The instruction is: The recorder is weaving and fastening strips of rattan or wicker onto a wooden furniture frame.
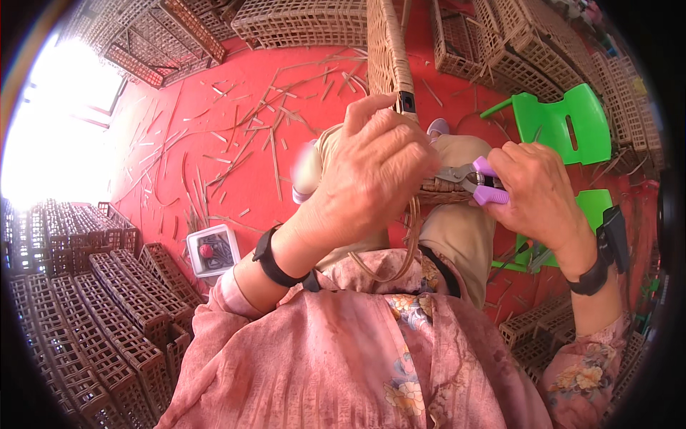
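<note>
My right hand (pixel 532 186) is closed around purple-handled pruning shears (pixel 489 187). Their metal blades point left, over a woven edge (pixel 439 191) between my knees, and the tips end by my left hand. With fingers curled, my left hand (pixel 379 161) lies against the corner of a tan woven wicker piece (pixel 386 53) that stands upright before me. Its fingertips are hidden, and so is what they grip. From beneath that hand a thin brown strip (pixel 413 239) hangs and loops over my lap.
Cut strips (pixel 275 161) litter the red floor. Stacked open-weave baskets (pixel 93 336) rise at left, more (pixel 300 25) stand at the far side and right. A white bin (pixel 213 250) sits left of me. Green plastic chairs (pixel 589 121) are at right.
</note>
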### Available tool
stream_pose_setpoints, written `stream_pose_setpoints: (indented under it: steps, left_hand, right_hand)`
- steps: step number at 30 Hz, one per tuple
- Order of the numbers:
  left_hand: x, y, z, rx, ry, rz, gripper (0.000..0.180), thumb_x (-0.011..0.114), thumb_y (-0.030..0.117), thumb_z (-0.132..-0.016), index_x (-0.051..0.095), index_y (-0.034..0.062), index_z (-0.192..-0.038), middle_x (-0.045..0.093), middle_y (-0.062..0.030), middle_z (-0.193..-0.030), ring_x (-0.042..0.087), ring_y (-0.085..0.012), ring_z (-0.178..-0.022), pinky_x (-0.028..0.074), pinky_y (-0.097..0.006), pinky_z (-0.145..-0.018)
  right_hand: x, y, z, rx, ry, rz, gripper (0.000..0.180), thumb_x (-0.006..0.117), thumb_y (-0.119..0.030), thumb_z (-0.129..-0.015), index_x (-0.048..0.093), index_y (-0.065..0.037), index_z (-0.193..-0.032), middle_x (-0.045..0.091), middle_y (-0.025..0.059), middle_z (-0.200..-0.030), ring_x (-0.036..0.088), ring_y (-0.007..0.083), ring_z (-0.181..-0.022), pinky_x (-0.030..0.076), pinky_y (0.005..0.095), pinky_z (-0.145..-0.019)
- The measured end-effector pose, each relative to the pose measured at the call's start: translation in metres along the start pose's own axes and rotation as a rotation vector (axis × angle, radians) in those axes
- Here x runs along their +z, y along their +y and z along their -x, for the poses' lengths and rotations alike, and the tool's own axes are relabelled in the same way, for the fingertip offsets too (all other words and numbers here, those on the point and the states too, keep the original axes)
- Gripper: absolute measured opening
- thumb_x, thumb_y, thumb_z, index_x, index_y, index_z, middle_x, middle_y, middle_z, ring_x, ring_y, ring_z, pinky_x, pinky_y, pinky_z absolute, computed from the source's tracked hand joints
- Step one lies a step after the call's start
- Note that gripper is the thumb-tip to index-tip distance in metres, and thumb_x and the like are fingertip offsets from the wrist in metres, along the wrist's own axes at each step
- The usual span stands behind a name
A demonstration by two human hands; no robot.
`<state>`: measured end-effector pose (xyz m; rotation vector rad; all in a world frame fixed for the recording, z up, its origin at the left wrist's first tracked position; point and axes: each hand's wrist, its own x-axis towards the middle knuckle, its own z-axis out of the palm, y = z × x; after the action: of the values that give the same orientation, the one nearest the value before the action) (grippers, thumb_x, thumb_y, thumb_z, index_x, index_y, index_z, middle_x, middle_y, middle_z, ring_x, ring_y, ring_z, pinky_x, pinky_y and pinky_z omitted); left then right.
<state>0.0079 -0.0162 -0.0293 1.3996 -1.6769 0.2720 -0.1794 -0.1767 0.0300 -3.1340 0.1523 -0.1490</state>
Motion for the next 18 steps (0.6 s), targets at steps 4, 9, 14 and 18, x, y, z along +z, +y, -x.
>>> stream_pose_setpoints:
  steps: [4,9,14,18]
  left_hand:
    - [-0.001,0.01,0.004,0.117,0.007,-0.121,0.019,0.07,0.005,-0.07,0.065,0.0117,-0.087,0.064,-0.0004,-0.087,0.063,-0.0196,-0.091,0.041,-0.048,-0.102]
    - [-0.004,0.014,0.016,0.155,-0.009,-0.171,0.02,0.07,0.006,-0.071,0.067,0.0124,-0.089,0.066,-0.0009,-0.086,0.065,-0.0196,-0.091,0.041,-0.049,-0.102]
    - [-0.007,0.004,0.003,0.043,0.029,-0.042,0.015,0.073,0.008,-0.074,0.067,0.01,-0.087,0.066,-0.0026,-0.083,0.066,-0.0216,-0.086,0.04,-0.051,-0.103]
    - [-0.009,0.004,-0.003,0.035,-0.018,0.014,0.014,0.073,0.007,-0.073,0.067,0.009,-0.086,0.066,-0.0037,-0.082,0.066,-0.023,-0.086,0.04,-0.051,-0.103]
  right_hand:
    - [0.0,0.0,0.001,-0.001,0.019,0.028,0.033,0.078,-0.028,-0.072,0.059,-0.007,-0.087,0.057,0.0096,-0.076,0.06,0.0296,-0.075,0.046,0.0428,-0.071]
    - [0.003,-0.001,0.002,-0.026,0.041,0.015,0.035,0.079,-0.029,-0.071,0.057,-0.006,-0.087,0.055,0.0093,-0.078,0.058,0.0283,-0.075,0.045,0.0414,-0.072]
    - [0.002,-0.003,-0.011,-0.067,0.066,0.0,0.04,0.08,-0.025,-0.065,0.056,-0.004,-0.09,0.053,0.0091,-0.082,0.056,0.0283,-0.081,0.045,0.0412,-0.076]
    - [0.004,-0.001,-0.015,-0.103,0.067,-0.03,0.041,0.08,-0.023,-0.061,0.057,-0.004,-0.089,0.053,0.0094,-0.082,0.056,0.0287,-0.082,0.046,0.0409,-0.078]
